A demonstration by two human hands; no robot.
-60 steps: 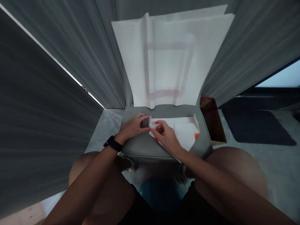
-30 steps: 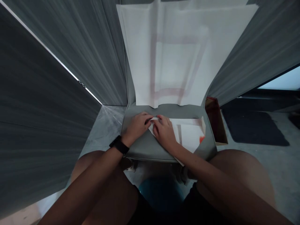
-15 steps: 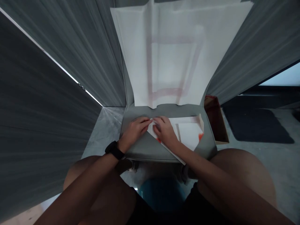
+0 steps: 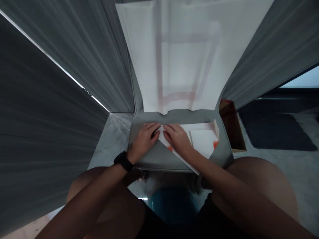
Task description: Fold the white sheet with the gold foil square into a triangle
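Observation:
A folded white paper [image 4: 203, 140] with orange-red patches lies on the seat of a grey chair [image 4: 159, 161]. At its left corner, my left hand [image 4: 146, 137], below a black wristband, has thumb and fingers closed on the paper's edge. My right hand [image 4: 177, 137] grips the same corner just to the right, fingers bent over the paper. The fingertips of both hands nearly meet there. Behind them, a large white sheet [image 4: 184, 66] with faint reddish bands hangs over the chair's backrest.
Grey curtains [image 4: 104, 66] hang at left and right. An open brown box [image 4: 233, 127] stands on the floor right of the chair, beside a dark mat [image 4: 276, 132]. Something blue [image 4: 173, 204] is below, between my knees.
My left hand has shifted slightly, with a gap now showing between its thumb and fingers. The view has moved a little. Both hands stay at the paper's left corner.

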